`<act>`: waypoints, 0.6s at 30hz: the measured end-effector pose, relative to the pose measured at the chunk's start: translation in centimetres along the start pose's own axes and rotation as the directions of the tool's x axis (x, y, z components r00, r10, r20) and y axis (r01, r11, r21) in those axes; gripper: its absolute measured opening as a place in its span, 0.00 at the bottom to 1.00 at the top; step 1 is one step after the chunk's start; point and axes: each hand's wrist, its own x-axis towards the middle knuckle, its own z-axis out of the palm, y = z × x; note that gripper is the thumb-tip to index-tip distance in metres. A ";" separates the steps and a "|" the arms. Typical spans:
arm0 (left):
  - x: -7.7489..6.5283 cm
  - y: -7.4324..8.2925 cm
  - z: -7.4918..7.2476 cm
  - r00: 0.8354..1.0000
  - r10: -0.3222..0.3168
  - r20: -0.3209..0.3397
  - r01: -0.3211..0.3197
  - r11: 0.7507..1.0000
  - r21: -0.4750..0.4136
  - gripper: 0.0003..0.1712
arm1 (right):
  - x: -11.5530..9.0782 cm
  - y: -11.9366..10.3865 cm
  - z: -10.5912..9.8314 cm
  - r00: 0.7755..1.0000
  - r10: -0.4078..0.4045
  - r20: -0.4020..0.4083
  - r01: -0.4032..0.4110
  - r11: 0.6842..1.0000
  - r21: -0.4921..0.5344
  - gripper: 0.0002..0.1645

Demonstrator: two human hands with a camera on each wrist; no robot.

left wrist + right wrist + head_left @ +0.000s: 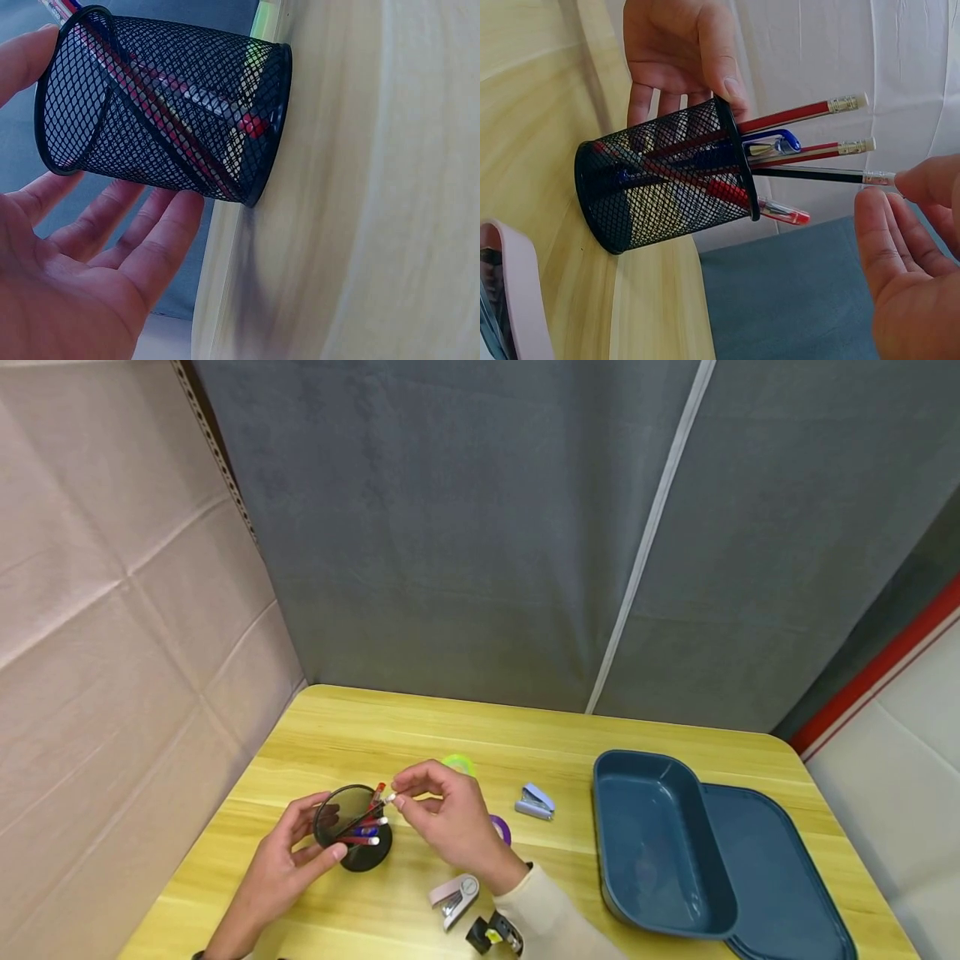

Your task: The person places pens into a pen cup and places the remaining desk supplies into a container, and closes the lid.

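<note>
A black mesh pen holder stands on the wooden table, holding pencils and pens. My left hand holds it near the rim, thumb on one side and fingers on the other. With thumb and fingertips, my right hand pinches the eraser end of a black pencil, whose lower part is inside the holder. Around that pencil, two red pencils, a blue pen and a red pen stick out of the rim.
A pink stapler lies near my right wrist, and a blue-lilac stapler farther right. Green tape and purple tape are partly behind my right hand. A dark blue bin overlaps its lid at the right.
</note>
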 end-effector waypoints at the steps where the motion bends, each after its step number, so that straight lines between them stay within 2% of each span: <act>1: 0.0 0.0 0.0 1.000 0.004 0.000 -0.004 1.000 0.001 0.39 | 0.0 0.0 -0.1 1.000 0.001 -0.002 -0.001 1.000 0.001 0.11; 6: 0.1 -0.1 0.0 1.000 0.021 0.001 -0.021 1.000 0.001 0.39 | -0.1 -0.1 -0.6 1.000 0.004 -0.023 -0.004 1.000 0.002 0.10; 18: -0.2 0.2 -0.1 1.000 -0.025 0.012 0.025 1.000 0.001 0.39 | -0.4 0.6 -2.2 0.999 0.027 -0.038 -0.029 0.999 -0.038 0.11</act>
